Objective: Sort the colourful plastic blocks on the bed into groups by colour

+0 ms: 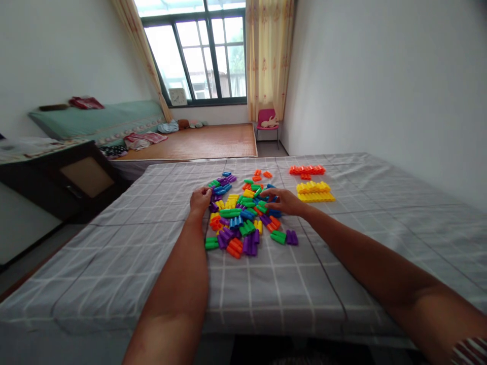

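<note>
forearms lead to left hand [200, 199] curled (grip unclear), right hand [283, 201] spread, both on block pile [243, 215].

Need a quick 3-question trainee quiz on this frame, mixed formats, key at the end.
1. True or false: the yellow row lies nearer the person than the orange row.
2. Which hand reaches into the mixed pile from the side of the sorted rows? A) left hand B) right hand
3. Fill in: the blocks lie on a grey ____ sheet.

Key:
1. True.
2. B. The right hand rests on the pile's edge on that side; the left hand is at the opposite edge with its fingers pinched together.
3. Checked.
</note>
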Action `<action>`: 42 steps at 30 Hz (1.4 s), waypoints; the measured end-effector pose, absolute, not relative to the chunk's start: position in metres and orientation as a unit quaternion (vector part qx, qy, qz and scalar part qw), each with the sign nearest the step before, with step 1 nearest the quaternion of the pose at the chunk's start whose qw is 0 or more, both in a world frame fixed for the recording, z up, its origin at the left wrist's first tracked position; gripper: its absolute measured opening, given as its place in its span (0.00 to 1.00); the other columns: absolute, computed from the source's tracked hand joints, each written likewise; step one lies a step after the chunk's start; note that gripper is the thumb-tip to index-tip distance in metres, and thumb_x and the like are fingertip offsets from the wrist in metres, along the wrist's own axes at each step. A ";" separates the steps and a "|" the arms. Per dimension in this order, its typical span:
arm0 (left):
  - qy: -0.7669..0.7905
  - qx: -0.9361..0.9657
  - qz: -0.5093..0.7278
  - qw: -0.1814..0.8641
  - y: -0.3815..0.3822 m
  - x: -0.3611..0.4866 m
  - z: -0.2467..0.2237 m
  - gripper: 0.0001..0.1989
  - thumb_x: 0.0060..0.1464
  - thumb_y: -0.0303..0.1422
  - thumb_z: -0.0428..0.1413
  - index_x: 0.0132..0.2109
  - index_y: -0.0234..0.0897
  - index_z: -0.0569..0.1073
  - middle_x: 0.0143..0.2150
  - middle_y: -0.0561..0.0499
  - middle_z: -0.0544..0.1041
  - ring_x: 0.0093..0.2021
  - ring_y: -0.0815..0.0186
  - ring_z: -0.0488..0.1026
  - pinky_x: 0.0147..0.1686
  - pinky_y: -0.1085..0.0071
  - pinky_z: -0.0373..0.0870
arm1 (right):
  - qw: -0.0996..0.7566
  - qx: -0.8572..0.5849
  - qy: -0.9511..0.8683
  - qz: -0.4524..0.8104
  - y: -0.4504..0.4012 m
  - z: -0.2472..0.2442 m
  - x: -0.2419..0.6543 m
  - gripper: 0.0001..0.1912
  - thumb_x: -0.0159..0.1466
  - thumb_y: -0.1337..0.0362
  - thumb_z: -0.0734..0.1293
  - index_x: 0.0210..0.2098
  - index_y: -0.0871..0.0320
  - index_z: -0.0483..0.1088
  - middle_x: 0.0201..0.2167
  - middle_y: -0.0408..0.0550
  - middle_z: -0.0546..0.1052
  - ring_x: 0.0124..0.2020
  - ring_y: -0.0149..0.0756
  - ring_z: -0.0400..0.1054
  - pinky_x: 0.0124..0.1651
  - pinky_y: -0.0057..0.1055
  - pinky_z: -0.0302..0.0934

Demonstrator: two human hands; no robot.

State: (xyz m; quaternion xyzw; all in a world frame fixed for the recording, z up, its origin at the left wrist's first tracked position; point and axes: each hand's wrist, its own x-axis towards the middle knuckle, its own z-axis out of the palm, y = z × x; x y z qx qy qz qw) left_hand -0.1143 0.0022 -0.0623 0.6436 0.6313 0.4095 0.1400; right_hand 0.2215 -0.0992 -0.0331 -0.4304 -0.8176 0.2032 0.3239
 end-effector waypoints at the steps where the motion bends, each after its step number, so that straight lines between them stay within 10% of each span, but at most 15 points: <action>1: 0.632 0.644 0.409 0.139 0.002 -0.114 -0.062 0.19 0.49 0.37 0.51 0.41 0.31 0.80 0.36 0.44 0.81 0.36 0.61 0.76 0.33 0.72 0.68 | 0.320 -0.432 -0.821 0.194 -0.099 -0.033 0.223 0.20 0.58 0.61 0.70 0.50 0.56 0.73 0.40 0.47 0.78 0.37 0.35 0.71 0.40 0.31 0.64; 10: 0.652 0.641 0.381 0.134 0.006 -0.115 -0.062 0.20 0.50 0.39 0.51 0.42 0.33 0.80 0.36 0.45 0.81 0.36 0.61 0.77 0.32 0.72 0.69 | 0.277 -0.360 -0.875 0.166 -0.102 -0.036 0.218 0.20 0.59 0.60 0.71 0.50 0.58 0.73 0.41 0.51 0.77 0.41 0.39 0.70 0.46 0.36 0.64; 22: 0.651 0.669 0.343 0.107 0.002 -0.118 -0.057 0.18 0.50 0.38 0.51 0.42 0.36 0.80 0.40 0.46 0.82 0.42 0.59 0.77 0.40 0.69 0.70 | 0.500 -0.558 -0.641 0.166 -0.055 0.002 0.343 0.22 0.55 0.57 0.73 0.47 0.58 0.73 0.44 0.51 0.78 0.41 0.38 0.73 0.44 0.36 0.69; 29: 0.664 0.679 0.303 0.086 0.001 -0.117 -0.055 0.18 0.51 0.39 0.51 0.43 0.38 0.80 0.42 0.48 0.82 0.43 0.59 0.77 0.40 0.69 0.70 | 0.389 -0.770 -0.505 0.025 -0.070 -0.055 0.495 0.17 0.55 0.58 0.70 0.41 0.60 0.75 0.40 0.51 0.79 0.39 0.39 0.73 0.42 0.33 0.68; 42: 0.658 0.683 0.305 0.089 -0.002 -0.118 -0.049 0.17 0.50 0.39 0.52 0.40 0.38 0.80 0.40 0.48 0.82 0.43 0.58 0.77 0.41 0.69 0.71 | 0.314 -0.779 -0.541 -0.039 -0.079 -0.093 0.517 0.19 0.62 0.57 0.63 0.48 0.59 0.75 0.43 0.52 0.80 0.41 0.40 0.74 0.44 0.32 0.65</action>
